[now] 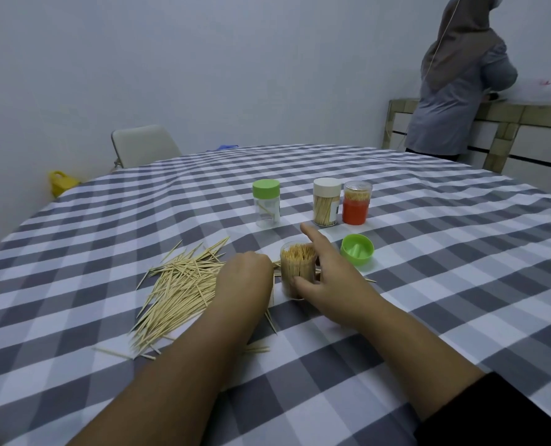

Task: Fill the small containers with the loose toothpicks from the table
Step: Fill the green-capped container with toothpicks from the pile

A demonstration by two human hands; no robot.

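Checked tablecloth [428,284], white wall [171,59], chair [142,144]

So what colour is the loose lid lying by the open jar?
Bright green lid, seen from the head camera.

Both arms reach forward. The left hand [246,273] is curled in a fist. The right hand [327,278] has its pointing finger straight and its thumb bent in.

I see loose toothpicks [177,294] heaped left; an open clear container [296,268] stands upright beside them, packed full, its green lid [357,251] upturned just right; three capped containers [325,201] stand behind
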